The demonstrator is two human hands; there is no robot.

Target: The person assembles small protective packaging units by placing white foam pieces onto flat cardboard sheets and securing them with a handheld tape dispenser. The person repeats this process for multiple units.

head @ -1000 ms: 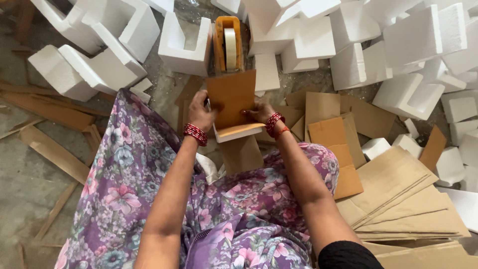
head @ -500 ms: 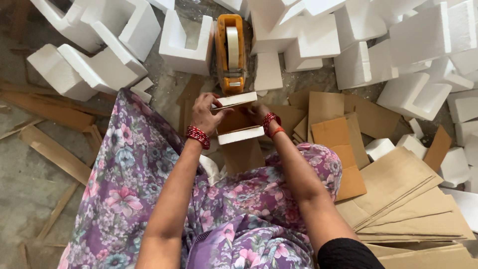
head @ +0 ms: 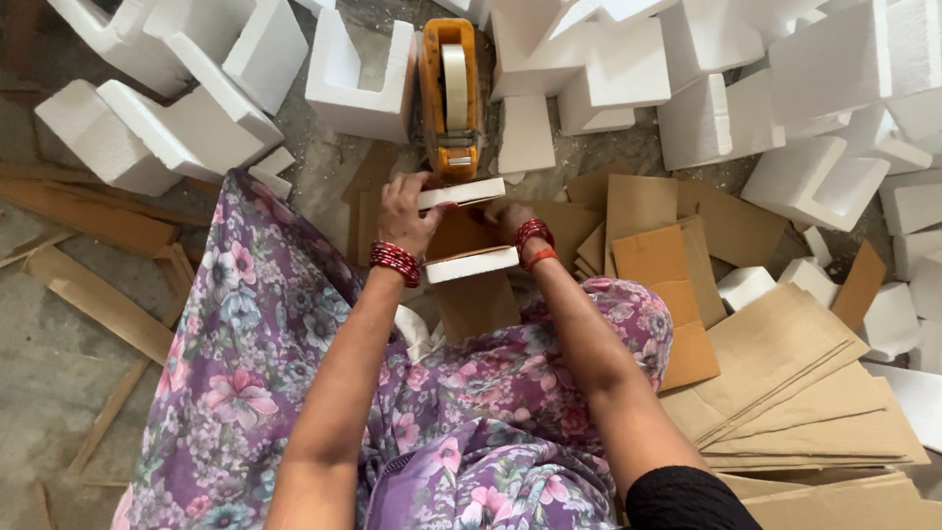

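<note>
Your left hand (head: 407, 211) and right hand (head: 510, 221) each keep a closed grip on the white foam block wrapped in brown cardboard (head: 466, 231), held just below the orange tape dispenser (head: 449, 93), over your lap.

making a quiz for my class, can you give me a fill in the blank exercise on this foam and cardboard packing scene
1. Both hands, the left hand and the right hand, grip a foam-and-cardboard bundle just below the ____ tape dispenser.
2. The U-shaped foam blocks on the floor are ____ in colour.
3. The stack of flat sheets beside the person's right arm is made of ____.
4. Red ____ sit on each wrist.

Missing words: orange; white; cardboard; bangles
</note>
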